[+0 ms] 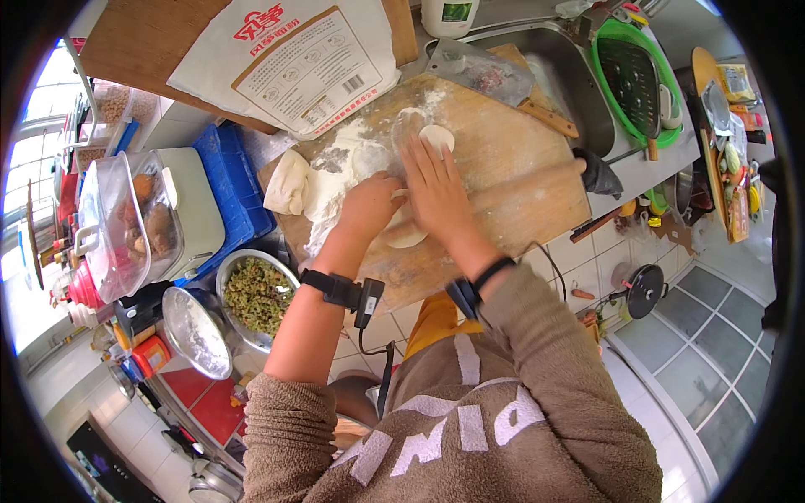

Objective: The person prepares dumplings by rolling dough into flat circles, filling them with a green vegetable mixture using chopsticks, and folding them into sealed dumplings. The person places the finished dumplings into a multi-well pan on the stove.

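My right hand [437, 191] lies flat, fingers spread, on a wooden rolling pin [511, 191] that crosses the floured wooden board [503, 142]. Under the pin is a thin round of dough [408, 236]. My left hand [369, 204] is curled at the edge of that round, fingers pinching it. A small flattened dough disc [437, 137] lies just beyond my right fingertips. A larger lump of dough [288, 192] and a heap of flour [348, 168] sit at the board's left end.
A metal bowl of chopped green filling [257, 295] and a bowl of flour [198, 334] stand left of the board. A cleaver [490, 77], a flour sack [289, 63], a sink with a green colander [631, 80] and a lidded plastic box [126, 222] surround it.
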The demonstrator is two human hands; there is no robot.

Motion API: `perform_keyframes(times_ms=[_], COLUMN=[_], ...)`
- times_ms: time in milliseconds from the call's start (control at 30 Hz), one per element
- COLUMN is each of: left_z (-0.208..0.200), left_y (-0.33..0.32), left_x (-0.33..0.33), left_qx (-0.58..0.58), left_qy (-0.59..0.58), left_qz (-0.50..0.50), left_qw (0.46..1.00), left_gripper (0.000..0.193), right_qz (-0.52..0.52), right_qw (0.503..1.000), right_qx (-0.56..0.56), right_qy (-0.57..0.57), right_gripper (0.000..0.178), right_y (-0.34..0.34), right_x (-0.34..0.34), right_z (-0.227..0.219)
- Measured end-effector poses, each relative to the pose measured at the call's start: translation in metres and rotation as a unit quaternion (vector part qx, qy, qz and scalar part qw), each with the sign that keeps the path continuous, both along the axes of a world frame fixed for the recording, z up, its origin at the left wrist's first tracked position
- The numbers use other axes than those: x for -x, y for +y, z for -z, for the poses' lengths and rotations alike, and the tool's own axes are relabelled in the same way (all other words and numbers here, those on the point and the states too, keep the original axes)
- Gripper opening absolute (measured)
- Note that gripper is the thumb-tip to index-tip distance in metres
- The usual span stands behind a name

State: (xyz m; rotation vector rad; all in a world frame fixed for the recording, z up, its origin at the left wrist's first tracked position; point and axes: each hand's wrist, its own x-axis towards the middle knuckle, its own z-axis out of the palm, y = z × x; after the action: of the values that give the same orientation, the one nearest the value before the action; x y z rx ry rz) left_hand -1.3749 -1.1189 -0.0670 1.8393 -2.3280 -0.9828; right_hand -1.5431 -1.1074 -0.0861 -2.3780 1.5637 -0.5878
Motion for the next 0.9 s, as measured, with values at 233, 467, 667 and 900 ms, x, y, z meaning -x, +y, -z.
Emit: perform_keyframes(times_ms=[233,467,667,900], left_z=[0.002,-0.002,0.011,-0.003], left_y=[0.012,0.007,-0.002,0.010], left_x=[-0.030,0.005,-0.031,-0.010], left_qx=[-0.105,-0.013,-0.122,-0.029], left_qy=[0.027,-0.058,0.080,-0.072], left_qz=[-0.031,0.006,-0.082,0.026], left_qw=[0.994,0.998,0.986,0.997], left_gripper=[0.034,0.025,0.027,0.031], right_qz=[0.005,-0.021,-0.024,0.032], right_qw=[0.997,0.997,0.997,0.999], right_qx=[-0.059,0.052,-0.066,0.008], right_qy=[0.048,0.048,0.035,0.037], right_gripper=[0.061,0.061,0.062,0.066], right_y=[0.096,-0.019,0.106,-0.008], right_x=[0.031,-0.010,0.031,-0.015], right_z=[-0.002,0.003,-0.009,0.013])
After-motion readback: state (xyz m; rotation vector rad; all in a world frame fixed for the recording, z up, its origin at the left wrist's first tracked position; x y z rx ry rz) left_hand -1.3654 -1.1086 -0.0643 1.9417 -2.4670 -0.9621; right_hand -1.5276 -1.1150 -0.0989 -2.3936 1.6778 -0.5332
